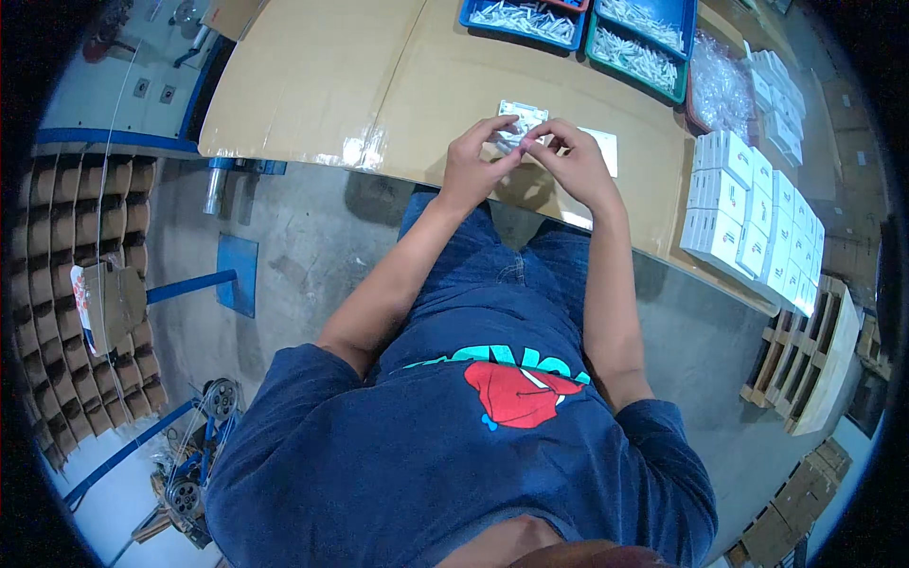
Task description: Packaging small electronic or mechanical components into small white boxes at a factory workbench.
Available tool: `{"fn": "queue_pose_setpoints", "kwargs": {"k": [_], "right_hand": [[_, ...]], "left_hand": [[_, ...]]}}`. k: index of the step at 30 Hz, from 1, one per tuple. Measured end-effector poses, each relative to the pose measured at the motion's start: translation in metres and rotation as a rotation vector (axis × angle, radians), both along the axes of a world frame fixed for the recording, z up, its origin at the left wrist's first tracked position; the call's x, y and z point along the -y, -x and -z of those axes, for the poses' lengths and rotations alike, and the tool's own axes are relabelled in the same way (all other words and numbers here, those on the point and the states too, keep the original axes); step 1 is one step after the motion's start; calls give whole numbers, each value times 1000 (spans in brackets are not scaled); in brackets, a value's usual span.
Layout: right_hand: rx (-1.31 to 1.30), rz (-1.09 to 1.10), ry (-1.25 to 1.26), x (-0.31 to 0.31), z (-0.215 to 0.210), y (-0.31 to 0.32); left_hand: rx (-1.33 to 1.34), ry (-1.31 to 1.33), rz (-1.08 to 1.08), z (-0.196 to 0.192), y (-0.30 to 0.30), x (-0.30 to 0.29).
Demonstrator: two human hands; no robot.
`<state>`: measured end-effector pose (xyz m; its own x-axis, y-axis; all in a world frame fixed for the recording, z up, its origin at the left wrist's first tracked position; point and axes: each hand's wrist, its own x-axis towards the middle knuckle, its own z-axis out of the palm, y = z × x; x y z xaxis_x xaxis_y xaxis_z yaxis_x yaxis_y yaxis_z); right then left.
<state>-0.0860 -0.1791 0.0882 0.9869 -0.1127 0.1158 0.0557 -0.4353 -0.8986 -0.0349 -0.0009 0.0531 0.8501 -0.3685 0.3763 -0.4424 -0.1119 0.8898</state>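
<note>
My left hand (473, 163) and my right hand (576, 168) meet over the near edge of the table. Thumbs and fingers are closed in a pinch, the tips almost touching. Between and just beyond them lies a small white tray-like piece (524, 111) with small parts in it, partly hidden by my fingers. What the fingertips hold is too small and covered to make out. Beside my right hand, a flat white piece (606, 144) rests on the table, partly behind the fingers.
Blue and green bins (632, 59) of small white parts stand at the far side. A bin of clear plastic pieces (721, 80) is right of them. Stacked white boxes (748, 213) line the right end of the brown table (312, 85). A wooden pallet (805, 355) lies below.
</note>
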Motion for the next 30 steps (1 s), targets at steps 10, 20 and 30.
{"fn": "queue_pose_setpoints", "kwargs": {"k": [10, 20, 30], "right_hand": [[-153, -84, -96, 16, -7, 3], [-61, -4, -151, 18, -27, 11], [33, 163, -565, 7, -38, 14]], "left_hand": [[-573, 290, 111, -8, 4, 8], [-540, 336, 102, -30, 2, 14], [-600, 478, 112, -64, 5, 20]]}}
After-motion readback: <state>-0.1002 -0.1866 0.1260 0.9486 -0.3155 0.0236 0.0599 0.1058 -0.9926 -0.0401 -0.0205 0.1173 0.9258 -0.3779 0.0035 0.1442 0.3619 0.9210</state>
